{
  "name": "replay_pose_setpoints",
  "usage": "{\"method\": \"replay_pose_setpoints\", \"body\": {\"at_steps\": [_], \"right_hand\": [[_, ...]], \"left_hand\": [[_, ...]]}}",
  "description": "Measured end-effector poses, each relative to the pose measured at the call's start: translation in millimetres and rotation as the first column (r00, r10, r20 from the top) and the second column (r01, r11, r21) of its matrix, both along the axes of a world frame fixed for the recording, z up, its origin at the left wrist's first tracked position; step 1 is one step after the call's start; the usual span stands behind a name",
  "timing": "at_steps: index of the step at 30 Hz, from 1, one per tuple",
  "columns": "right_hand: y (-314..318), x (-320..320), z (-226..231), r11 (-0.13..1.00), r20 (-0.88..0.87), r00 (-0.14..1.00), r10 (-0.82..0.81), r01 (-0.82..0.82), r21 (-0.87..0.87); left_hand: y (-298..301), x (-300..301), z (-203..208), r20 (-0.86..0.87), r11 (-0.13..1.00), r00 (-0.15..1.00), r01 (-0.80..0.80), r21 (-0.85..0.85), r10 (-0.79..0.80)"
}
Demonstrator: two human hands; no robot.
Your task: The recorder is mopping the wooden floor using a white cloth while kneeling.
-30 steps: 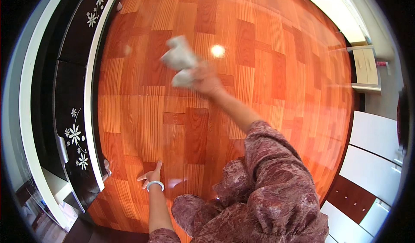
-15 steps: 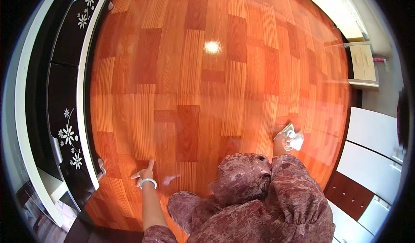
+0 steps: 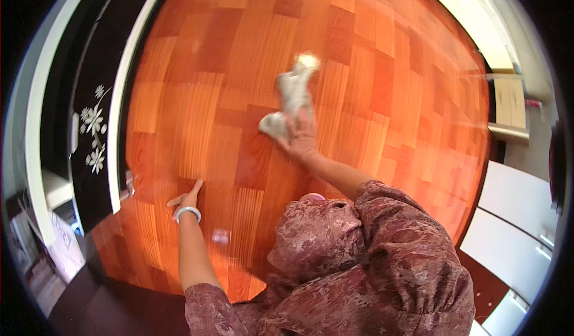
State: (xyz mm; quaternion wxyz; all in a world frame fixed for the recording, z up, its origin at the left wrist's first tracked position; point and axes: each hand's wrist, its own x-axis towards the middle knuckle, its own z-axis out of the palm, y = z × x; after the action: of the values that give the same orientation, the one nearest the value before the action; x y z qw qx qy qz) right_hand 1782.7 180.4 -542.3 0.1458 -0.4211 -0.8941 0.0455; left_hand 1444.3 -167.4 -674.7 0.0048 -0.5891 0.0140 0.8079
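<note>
A crumpled whitish cleaning cloth [image 3: 294, 91] lies on the glossy wood-patterned floor [image 3: 365, 150] near the middle of the view, blurred by motion. My right hand [image 3: 302, 139] presses down on its near end, with part of the cloth bunched out to the left of the fingers. On the floor at lower left rests my left hand [image 3: 188, 202], holding nothing, its thumb and fingers apart. A pale bangle [image 3: 188, 212] circles that wrist.
Along the left stands a black cabinet [image 3: 89, 55] with white flowers and white edging. White cabinet fronts [image 3: 511, 189] and a small cream drawer unit [image 3: 508, 103] line the right. A dark brown surface [image 3: 125, 309] is at lower left.
My right hand has swept the cloth from the right leftward and forward to the middle of the floor. My left hand stays on the floor. The view has turned somewhat.
</note>
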Motion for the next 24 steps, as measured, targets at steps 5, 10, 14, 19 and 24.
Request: {"method": "replay_pose_setpoints", "body": {"at_steps": [5, 10, 14, 19, 24], "right_hand": [[-84.9, -72.0, 13.5, 0.834, -0.062, 0.842, 0.536, -0.54, -0.118], [-112.9, -124.3, 53.7, 0.298, -0.34, 0.881, 0.329, -0.439, -0.847], [-115.9, -169.6, 101.4, -0.777, -0.234, 0.945, -0.227, -0.321, -0.541], [-158.6, -199.0, 153.8, -0.933, -0.288, 0.945, -0.154, -0.235, -0.272], [-164.8, -229.3, 104.4, -0.737, -0.226, 0.974, -0.003, -0.155, -0.657]], "left_hand": [[-15.8, 47.4, 140.8, 0.767, -0.8, -0.229, 0.154, -0.58, -0.6], [-114.9, 110.5, 223.9, 0.449, -0.514, -0.264, 0.562, -0.648, -0.854], [-221.8, 136.5, 213.2, 0.701, -0.856, -0.492, 0.273, -0.438, -0.516], [-277.8, 145.3, 222.7, 0.78, -0.908, -0.473, 0.289, -0.303, -0.411], [-287.6, 170.0, 162.8, 0.686, -0.661, -0.148, 0.471, -0.584, -0.712]]}}
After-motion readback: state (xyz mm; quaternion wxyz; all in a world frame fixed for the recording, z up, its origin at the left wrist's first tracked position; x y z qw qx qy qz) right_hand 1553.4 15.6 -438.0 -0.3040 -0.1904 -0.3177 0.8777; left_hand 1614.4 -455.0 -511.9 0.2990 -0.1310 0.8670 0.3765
